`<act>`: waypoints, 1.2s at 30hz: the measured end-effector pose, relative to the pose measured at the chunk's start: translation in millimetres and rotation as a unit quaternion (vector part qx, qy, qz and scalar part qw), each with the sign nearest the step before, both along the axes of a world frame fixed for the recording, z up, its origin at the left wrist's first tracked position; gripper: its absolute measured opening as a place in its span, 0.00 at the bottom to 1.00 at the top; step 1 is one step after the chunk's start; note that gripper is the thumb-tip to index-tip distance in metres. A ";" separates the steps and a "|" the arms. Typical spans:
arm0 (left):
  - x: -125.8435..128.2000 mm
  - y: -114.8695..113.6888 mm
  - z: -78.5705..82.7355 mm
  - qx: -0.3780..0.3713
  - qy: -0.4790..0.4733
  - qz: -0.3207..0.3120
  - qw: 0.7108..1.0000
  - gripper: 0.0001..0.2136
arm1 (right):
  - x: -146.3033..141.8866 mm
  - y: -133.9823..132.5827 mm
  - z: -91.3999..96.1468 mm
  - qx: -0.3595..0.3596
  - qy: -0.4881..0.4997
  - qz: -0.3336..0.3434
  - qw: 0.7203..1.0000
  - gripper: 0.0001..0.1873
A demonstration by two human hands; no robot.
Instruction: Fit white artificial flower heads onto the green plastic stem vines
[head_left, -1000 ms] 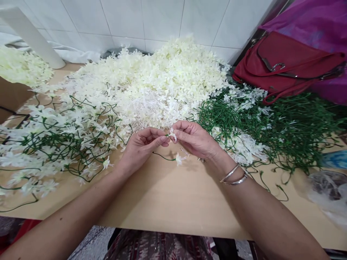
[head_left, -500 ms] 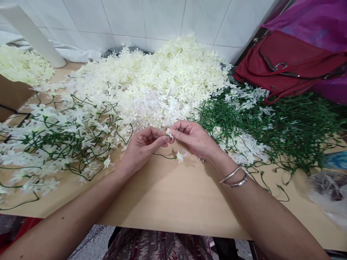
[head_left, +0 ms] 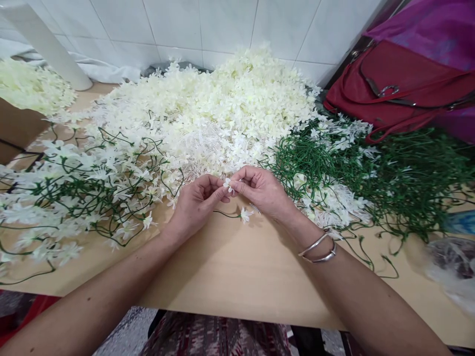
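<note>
My left hand [head_left: 195,205] and my right hand [head_left: 261,190] meet over the wooden table [head_left: 237,277], fingertips pinched together. Between them sits a small white artificial flower [head_left: 227,184]. A thin green stem [head_left: 224,215] hangs from my left fingers and ends in another white flower [head_left: 245,214] lying on the table. Silver bangles [head_left: 319,247] circle my right wrist. Just behind my hands lies a large heap of loose cream flowers [head_left: 230,109].
Finished green stems with white flowers [head_left: 85,193] sprawl at the left. Bare green stems [head_left: 374,173] pile at the right, below a dark red handbag [head_left: 401,91]. A clear plastic bag [head_left: 451,264] lies at the right edge. A white pipe [head_left: 48,49] leans at the back left.
Both hands and the small flower have drifted slightly left and up in the picture; the pinch between the fingertips stays the same.
</note>
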State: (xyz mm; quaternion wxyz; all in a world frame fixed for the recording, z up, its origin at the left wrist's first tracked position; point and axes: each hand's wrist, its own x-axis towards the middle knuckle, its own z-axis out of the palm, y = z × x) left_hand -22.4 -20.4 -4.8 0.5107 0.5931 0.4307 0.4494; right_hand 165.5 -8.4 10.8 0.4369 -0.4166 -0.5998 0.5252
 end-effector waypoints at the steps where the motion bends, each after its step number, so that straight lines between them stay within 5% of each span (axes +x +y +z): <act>1: 0.4 0.1 -0.4 0.000 -0.002 0.003 1.000 0.13 | -0.7 0.0 -0.8 -0.003 0.004 0.001 1.000 0.17; 15: 3.9 -1.1 8.7 -0.014 -0.049 0.000 0.999 0.14 | 0.0 -0.1 0.5 -0.018 0.104 0.037 0.994 0.19; 27: 4.9 0.2 13.0 -0.027 -0.074 0.025 0.997 0.12 | -1.5 -0.6 -3.2 0.094 0.044 -0.072 0.992 0.14; 36: 2.0 1.9 2.8 -0.006 -0.033 -0.011 0.999 0.12 | 4.2 5.3 -6.4 -0.009 0.047 0.001 0.999 0.19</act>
